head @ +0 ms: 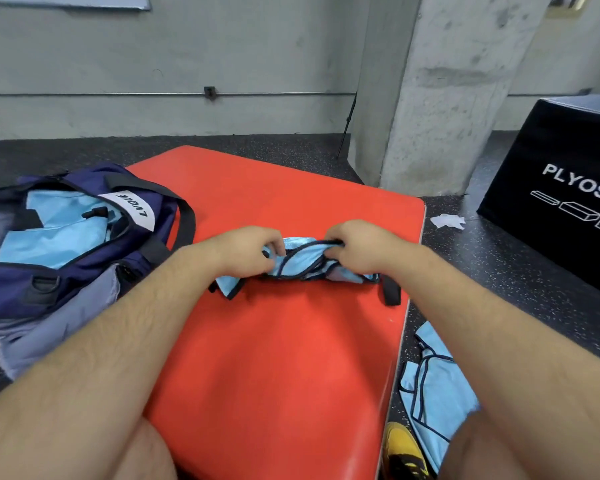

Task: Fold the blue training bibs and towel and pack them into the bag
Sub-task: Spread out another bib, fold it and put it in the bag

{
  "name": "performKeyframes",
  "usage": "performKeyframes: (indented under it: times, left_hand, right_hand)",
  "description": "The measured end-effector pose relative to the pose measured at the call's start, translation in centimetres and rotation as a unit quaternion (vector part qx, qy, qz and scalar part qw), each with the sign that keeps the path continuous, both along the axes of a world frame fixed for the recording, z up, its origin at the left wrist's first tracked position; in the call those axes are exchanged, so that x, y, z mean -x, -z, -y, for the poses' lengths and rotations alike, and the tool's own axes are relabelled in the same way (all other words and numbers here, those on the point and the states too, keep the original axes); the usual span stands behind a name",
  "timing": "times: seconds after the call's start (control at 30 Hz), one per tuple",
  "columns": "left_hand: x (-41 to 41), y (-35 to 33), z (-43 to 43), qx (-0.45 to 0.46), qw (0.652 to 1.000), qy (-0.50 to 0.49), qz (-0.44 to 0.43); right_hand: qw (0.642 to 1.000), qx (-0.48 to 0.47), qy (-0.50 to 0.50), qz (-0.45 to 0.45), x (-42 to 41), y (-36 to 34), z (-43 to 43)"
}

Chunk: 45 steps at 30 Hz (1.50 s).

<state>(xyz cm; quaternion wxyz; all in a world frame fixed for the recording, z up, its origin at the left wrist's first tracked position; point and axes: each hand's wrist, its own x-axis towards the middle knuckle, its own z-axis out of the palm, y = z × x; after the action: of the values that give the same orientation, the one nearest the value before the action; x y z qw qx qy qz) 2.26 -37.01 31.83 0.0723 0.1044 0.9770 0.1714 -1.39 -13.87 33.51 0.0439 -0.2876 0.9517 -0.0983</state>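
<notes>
Here, left hand [248,252] and right hand [355,249] pinch opposite ends of the bunched bib [300,259] between them.

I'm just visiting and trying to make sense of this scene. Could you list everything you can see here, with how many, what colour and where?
bib in hands: one, light blue with dark trim, bunched on the middle of the mat
red mat: one, red-orange, centre, on the floor
bag: one, navy and grey, open, left of the mat, light blue fabric inside
loose bibs: light blue, count unclear, on the floor right of the mat
black box: one, black with white lettering, far right
white scrap: one, white, on the floor beside the box
pillar: one, grey concrete, behind the mat
shoe: one, yellow and black, bottom right
left hand: fingers gripping the bib's left end
right hand: fingers gripping the bib's right end
</notes>
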Motion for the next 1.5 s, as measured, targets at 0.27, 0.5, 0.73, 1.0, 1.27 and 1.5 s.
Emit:
performKeyframes:
  times: [0.27,0.5,0.73,1.0,1.27,1.5]
  left_hand:
    - [-0.9,-0.1,-1.4,-0.047,0.994,0.0,-0.095]
    - [0.2,0.9,-3.1,-0.145,0.973,0.04,-0.177]
    - [-0.2,-1.2,-3.7,-0.264,0.943,-0.036,-0.2]
    - [-0.3,-0.7,-3.6,-0.291,0.947,-0.052,-0.128]
    - [-0.5,-2.6,-5.2,-0.275,0.95,-0.001,-0.144]
    - [-0.7,-2.2,-2.1,-0.173,0.977,-0.076,-0.1]
  right_hand:
    - [0.996,0.026,0.08,0.027,0.9,-0.6,-1.4]
    - [0.993,0.064,0.085,0.042,0.7,-1.2,-1.0]
    - [0.969,0.241,-0.038,0.05,-0.7,-1.9,0.1]
    - [0.949,0.309,0.02,-0.063,-0.7,-3.7,-0.3]
    - [0.976,0.163,-0.018,-0.14,-1.4,-3.7,0.2]
    - [0.904,0.41,0.049,-0.111,-1.5,-5.8,-0.6]
